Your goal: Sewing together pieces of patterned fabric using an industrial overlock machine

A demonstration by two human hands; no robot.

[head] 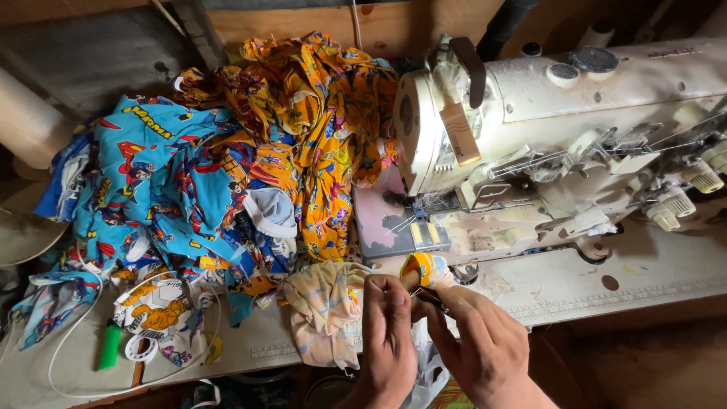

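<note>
left hand [388, 326] pinching yellow fabric piece [425, 268], lower centre of frame | right hand [485, 344] pressed together on small dark tool [430, 298], possibly snips | sewing machine [560, 144] upper right on bench [606, 280] | blue printed cloth pile [166, 182] left

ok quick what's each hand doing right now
Left hand: closed, pinching the small orange-and-yellow fabric piece.
Right hand: closed on a small dark tool at the same piece; which tool cannot be told.
</note>
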